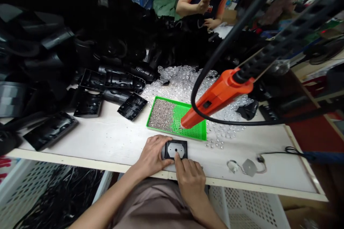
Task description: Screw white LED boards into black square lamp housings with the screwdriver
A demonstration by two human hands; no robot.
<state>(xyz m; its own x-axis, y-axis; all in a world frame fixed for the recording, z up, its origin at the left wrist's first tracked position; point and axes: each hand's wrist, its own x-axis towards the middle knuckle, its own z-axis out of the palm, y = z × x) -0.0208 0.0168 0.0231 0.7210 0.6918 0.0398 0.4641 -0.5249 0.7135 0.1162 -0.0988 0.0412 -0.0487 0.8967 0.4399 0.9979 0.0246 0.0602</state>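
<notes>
- Black plastic is worked on in the head view: a small square housing [185, 149] is laid near the front edge of the table [107, 139], on the near side of a green tray [197, 128], with a pale plate [171, 149] set in its face.
- The housing is held by the left hand [154, 155], closed about its left end, fingers to the far side and thumb to the near side.
- The plate is touched near its central hole by the right hand's [189, 175] extended index finger; the other fingers are curled, and whether anything is held under them cannot be told.
- If pressed off-centre, the plate could be tipped or shifted.
- Since only one end is gripped, the housing could be swivelled by a hard push.
- Over the tray, an orange driver [212, 102] is hung; if its looping black cable [194, 89] were snagged, the small metal pieces [162, 114] could be scattered.
- By a stray forearm, loose clear pieces [215, 144] could be swept towards the housing.
</notes>
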